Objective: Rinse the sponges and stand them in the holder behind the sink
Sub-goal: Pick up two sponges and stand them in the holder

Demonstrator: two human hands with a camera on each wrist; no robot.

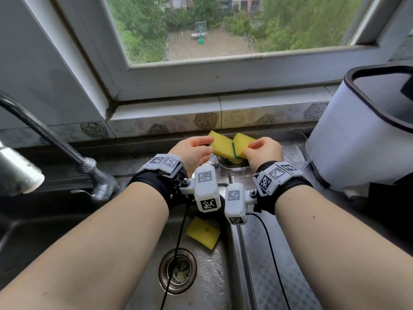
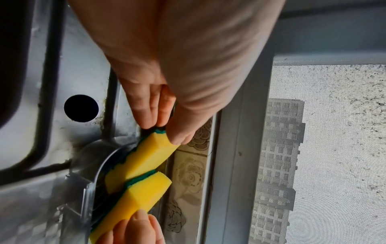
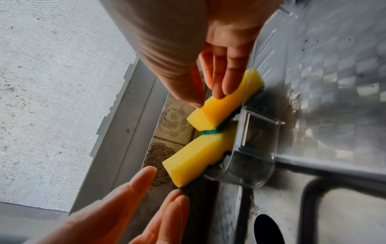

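We've got both hands up at the clear holder (image 1: 232,170) behind the sink (image 1: 207,276). Our left hand (image 1: 194,151) pinches the left sponge (image 1: 221,144) at its outer corner, thumb on the yellow face and fingers on the green side; our right hand (image 1: 263,153) pinches the right sponge (image 1: 242,142) the same way. Both sponges stand on edge in the holder, long axes leaning apart in a V, lower ends touching. A third sponge (image 1: 203,232) lies flat in the basin near the drain (image 1: 177,270), straight back towards us and below both wrists. It looks slightly nearer the left hand, which is our likely pick for fetching it next.
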